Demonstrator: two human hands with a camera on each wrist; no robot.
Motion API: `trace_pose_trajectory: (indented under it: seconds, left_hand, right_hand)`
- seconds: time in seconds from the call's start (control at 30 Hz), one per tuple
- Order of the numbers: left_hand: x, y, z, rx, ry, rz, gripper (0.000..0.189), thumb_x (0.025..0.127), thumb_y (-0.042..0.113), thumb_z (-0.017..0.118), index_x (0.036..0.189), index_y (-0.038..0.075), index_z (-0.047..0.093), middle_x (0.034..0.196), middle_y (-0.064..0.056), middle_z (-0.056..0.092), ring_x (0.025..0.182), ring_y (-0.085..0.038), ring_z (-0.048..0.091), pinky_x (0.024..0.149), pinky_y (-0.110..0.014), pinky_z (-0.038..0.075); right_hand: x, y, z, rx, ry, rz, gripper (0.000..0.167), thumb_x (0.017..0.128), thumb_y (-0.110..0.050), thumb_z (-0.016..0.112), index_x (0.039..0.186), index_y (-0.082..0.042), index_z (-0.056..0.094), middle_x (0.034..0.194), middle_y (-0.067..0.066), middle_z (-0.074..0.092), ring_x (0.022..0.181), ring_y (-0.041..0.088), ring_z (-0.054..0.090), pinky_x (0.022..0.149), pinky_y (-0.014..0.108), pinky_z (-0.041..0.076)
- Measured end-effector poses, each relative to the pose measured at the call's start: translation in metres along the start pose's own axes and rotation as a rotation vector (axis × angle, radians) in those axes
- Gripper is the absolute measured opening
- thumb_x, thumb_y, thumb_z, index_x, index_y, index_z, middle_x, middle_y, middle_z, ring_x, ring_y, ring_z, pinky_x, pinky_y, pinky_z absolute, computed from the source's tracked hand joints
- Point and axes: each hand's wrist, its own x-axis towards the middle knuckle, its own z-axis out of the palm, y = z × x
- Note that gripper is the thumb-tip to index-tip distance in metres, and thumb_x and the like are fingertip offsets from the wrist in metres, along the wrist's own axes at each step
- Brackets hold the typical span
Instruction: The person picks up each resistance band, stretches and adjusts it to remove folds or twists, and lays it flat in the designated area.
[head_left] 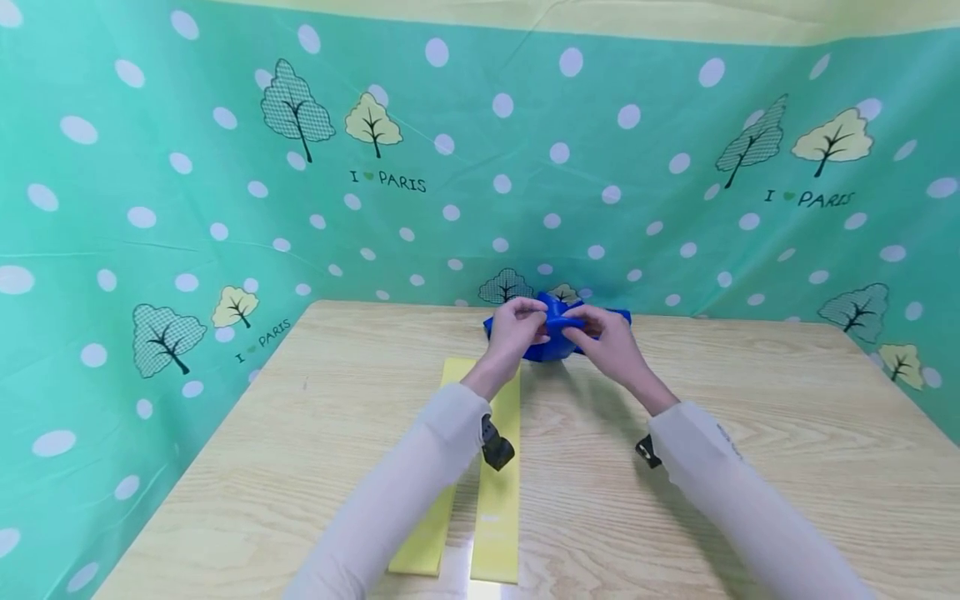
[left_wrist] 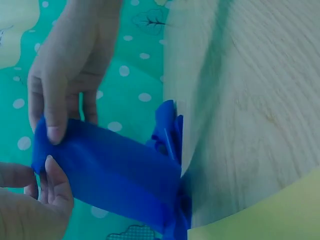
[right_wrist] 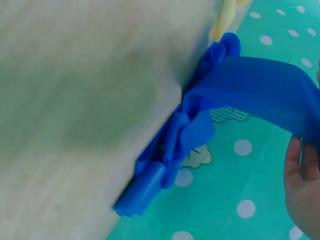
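Grip: left hand (head_left: 516, 329) and right hand (head_left: 609, 340) both pinch the raised, free part of a blue band (head_left: 553, 348), thumbs laid on its surface, hands just beside each other. The band's other part is gathered in loose folds at the far edge of the counter (head_left: 765, 417); from these folds a flat, smooth length rises to the fingers. Two yellow strips (head_left: 495, 517) lie side by side on the counter, left of its middle, running lengthwise from its near part towards its far edge; the left forearm passes above them. Light sleeves (head_left: 420, 467) cover both arms, a black device (head_left: 497, 446) at the left wrist. Beyond the counter's far edge: a green cloth (head_left: 525, 158) with pale dots, printed trees and lettering reading "PARIS".
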Motion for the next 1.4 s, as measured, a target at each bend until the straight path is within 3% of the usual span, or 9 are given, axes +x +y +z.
trace_pose_trajectory:
  seconds: [0.13, 0.33, 0.53, 0.73, 1.1, 1.4]
  left_hand:
    - [0.001, 0.003, -0.001, 0.093, -0.005, 0.044, 0.021, 0.097, 0.01, 0.05, 0.112, 0.002, 0.063, 0.105, -0.01, 0.061, 0.085, -0.015, 0.057, 0.073, -0.026, 0.055]
    - [0.003, 0.009, -0.001, 0.231, -0.078, 0.138, 0.033, 0.096, 0.015, 0.049, 0.127, 0.008, 0.057, 0.13, -0.01, 0.049, 0.118, -0.025, 0.052, 0.098, -0.039, 0.045]
    - [0.009, 0.015, 0.006, 0.292, -0.169, 0.234, 0.034, 0.096, 0.014, 0.054, 0.128, 0.004, 0.053, 0.128, -0.014, 0.057, 0.119, -0.026, 0.054, 0.1, -0.038, 0.045]
    - [0.014, 0.019, 0.015, 0.332, -0.139, 0.286, 0.035, 0.094, 0.01, 0.058, 0.128, 0.004, 0.055, 0.124, -0.014, 0.061, 0.116, -0.026, 0.058, 0.098, -0.036, 0.048]
    - [0.018, 0.02, 0.022, 0.325, -0.108, 0.296, 0.026, 0.094, 0.008, 0.057, 0.118, 0.001, 0.061, 0.115, -0.015, 0.064, 0.108, -0.026, 0.06, 0.094, -0.034, 0.05]
    - [0.017, 0.007, 0.026, 0.339, -0.118, 0.212, 0.023, 0.094, 0.011, 0.059, 0.115, 0.003, 0.062, 0.112, -0.013, 0.066, 0.102, -0.022, 0.062, 0.086, -0.031, 0.052]
  right_hand:
    - [0.009, -0.008, -0.006, -0.045, 0.053, -0.031, 0.02, 0.093, -0.011, 0.061, 0.107, 0.002, 0.064, 0.1, 0.022, 0.07, 0.088, 0.032, 0.069, 0.074, 0.024, 0.055]
    - [0.025, -0.026, -0.017, -0.093, 0.102, -0.078, 0.017, 0.093, -0.012, 0.061, 0.103, 0.001, 0.065, 0.097, 0.019, 0.071, 0.082, 0.029, 0.068, 0.067, 0.012, 0.048]
    - [0.045, -0.046, -0.028, -0.174, 0.196, -0.121, 0.02, 0.093, -0.017, 0.061, 0.097, 0.001, 0.067, 0.092, 0.017, 0.069, 0.078, 0.026, 0.065, 0.065, 0.018, 0.046]
    - [0.058, -0.068, -0.039, -0.211, 0.237, -0.129, 0.023, 0.094, -0.022, 0.061, 0.095, 0.001, 0.068, 0.091, 0.016, 0.07, 0.079, 0.025, 0.063, 0.066, 0.024, 0.045]
    - [0.078, -0.102, -0.065, -0.261, 0.309, -0.139, 0.026, 0.094, -0.023, 0.061, 0.097, 0.001, 0.07, 0.092, 0.018, 0.07, 0.08, 0.023, 0.062, 0.07, 0.016, 0.043]
    - [0.087, -0.12, -0.083, -0.251, 0.334, -0.106, 0.028, 0.094, -0.026, 0.061, 0.1, 0.0, 0.07, 0.094, 0.017, 0.069, 0.072, 0.002, 0.052, 0.068, 0.017, 0.041]
